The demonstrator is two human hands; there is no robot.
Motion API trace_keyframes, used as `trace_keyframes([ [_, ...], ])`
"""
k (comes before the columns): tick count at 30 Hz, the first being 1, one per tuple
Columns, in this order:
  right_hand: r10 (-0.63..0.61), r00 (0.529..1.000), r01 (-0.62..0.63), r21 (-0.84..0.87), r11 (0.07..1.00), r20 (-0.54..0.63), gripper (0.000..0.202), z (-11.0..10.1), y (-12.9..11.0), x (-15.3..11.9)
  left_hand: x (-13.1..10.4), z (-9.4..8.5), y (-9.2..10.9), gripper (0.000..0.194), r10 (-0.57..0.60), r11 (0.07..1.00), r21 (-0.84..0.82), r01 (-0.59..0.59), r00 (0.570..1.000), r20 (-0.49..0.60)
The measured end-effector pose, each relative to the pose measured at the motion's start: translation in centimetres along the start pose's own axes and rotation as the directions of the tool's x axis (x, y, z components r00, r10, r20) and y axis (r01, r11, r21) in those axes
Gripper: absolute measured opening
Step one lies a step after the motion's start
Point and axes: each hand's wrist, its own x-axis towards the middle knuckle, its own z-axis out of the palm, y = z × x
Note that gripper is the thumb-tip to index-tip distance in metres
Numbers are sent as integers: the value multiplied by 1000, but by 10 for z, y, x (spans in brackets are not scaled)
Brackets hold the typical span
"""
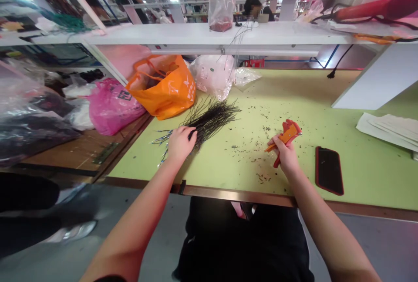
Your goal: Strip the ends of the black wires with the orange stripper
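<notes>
My left hand (181,141) rests on the near left part of a bundle of thin black wires (214,118), its fingers curled down over them. Blue and silvery ends of the wires stick out to the left of the hand. My right hand (284,152) is wrapped round the handles of an orange and red hand tool (289,133), whose head points up and away from me. Small dark clippings (261,140) lie scattered on the green tabletop (215,173) between the hands and round the tool.
A phone (329,170) lies right of my right hand, with papers (388,129) beyond. Orange (173,92), pink (112,105) and clear (214,75) bags stand at the back left. A white shelf (183,33) crosses behind. Another person's legs (29,216) are at left.
</notes>
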Motion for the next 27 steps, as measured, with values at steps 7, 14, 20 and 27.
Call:
trace_keyframes([
  [7, 41, 999, -41, -26, 999, 5, 38, 0, -1, -4, 52, 33, 45, 47, 53, 994, 84, -74, 972, 230],
  [14, 68, 998, -68, -8, 998, 15, 42, 1, -5, -8, 43, 41, 46, 35, 133, 990, 21, -142, 961, 241],
  [20, 83, 996, -82, -30, 996, 31, 38, 0, 0, -11, 36, 42, 47, 44, 82, 996, 13, -86, 979, 186],
  [27, 93, 995, -90, -80, 993, 42, 34, -2, 6, -12, 48, 41, 41, 59, -88, 992, 101, 70, 977, 196],
])
